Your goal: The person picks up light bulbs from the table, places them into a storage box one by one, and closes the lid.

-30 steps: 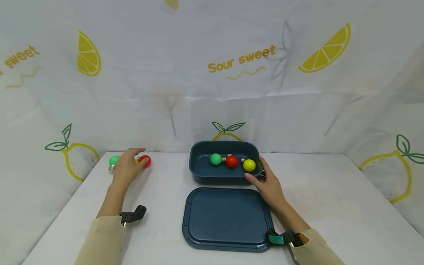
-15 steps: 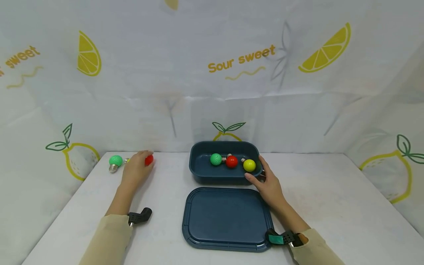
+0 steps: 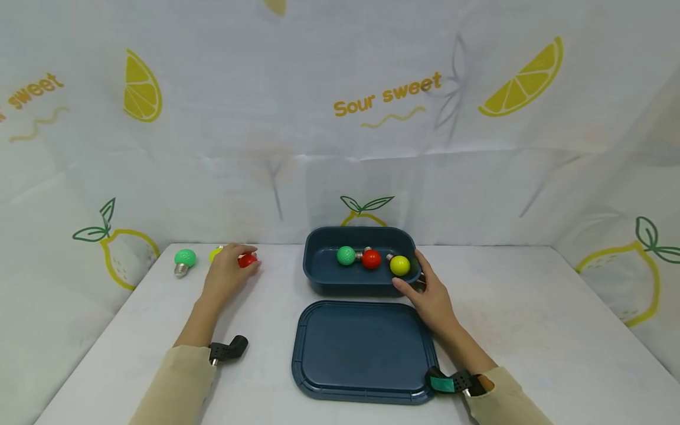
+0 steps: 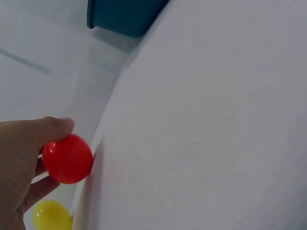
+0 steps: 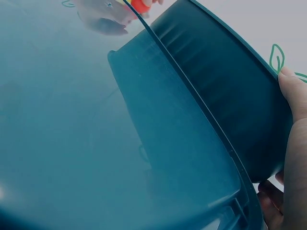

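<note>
My left hand (image 3: 225, 271) pinches a red light bulb (image 4: 68, 159) between thumb and fingers, at the table's back left. Just left of that hand lies a yellow light bulb (image 3: 215, 253), partly hidden by it. Farther left is a green light bulb (image 3: 185, 258) with a silver screw base. At the right end of a dark blue box (image 3: 340, 289), my right hand (image 3: 432, 298) grips the corner, thumb on the near rim and fingers round the side. Inside the box lie a green bulb (image 3: 346, 255), a red bulb (image 3: 371, 259) and a yellow bulb (image 3: 400, 265).
A flat dark blue lid (image 3: 365, 351) lies on the white table (image 3: 255, 366) in front of the box. Behind the table hangs a white lemon-printed sheet (image 3: 239, 147), close to the box's back. Each wrist wears a black strap (image 3: 228, 349).
My left hand has moved to the right with the red bulb, uncovering the green bulb and part of the yellow one. The right hand, box and lid have stayed put.
</note>
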Demonstrator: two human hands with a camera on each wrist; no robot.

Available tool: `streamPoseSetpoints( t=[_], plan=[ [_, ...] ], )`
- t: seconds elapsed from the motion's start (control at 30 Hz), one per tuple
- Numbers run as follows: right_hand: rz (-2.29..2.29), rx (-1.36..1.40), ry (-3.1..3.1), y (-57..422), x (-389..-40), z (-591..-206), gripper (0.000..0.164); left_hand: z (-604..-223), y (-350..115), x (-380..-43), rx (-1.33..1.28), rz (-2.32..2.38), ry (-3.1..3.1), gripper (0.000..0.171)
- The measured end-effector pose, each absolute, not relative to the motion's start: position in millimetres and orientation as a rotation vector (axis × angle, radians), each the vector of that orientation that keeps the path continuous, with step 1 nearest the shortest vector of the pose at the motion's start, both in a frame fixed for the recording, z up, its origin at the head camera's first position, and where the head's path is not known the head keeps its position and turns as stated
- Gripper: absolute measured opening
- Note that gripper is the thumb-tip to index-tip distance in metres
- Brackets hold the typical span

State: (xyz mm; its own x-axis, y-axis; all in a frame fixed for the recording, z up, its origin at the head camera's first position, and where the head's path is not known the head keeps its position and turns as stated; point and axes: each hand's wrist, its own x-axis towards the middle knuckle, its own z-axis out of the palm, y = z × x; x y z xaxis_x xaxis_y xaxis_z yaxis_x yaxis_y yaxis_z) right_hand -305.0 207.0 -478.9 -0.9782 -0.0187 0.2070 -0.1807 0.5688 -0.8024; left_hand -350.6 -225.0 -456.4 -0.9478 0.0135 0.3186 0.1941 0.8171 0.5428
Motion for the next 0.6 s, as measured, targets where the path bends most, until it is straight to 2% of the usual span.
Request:
streamPoseSetpoints(
  t=[0.4,0.6],
  plan=[
    [1.382,0.157,-2.626,206,-304,-478,0.087,-464,-216,-351,-0.235,-0.975,-2.803,0.042],
    [1.377,0.153,-2.629,207,-304,-478,0.087,-465,-213,-350,-0.239,-0.955,-2.786,0.038]
  ],
)
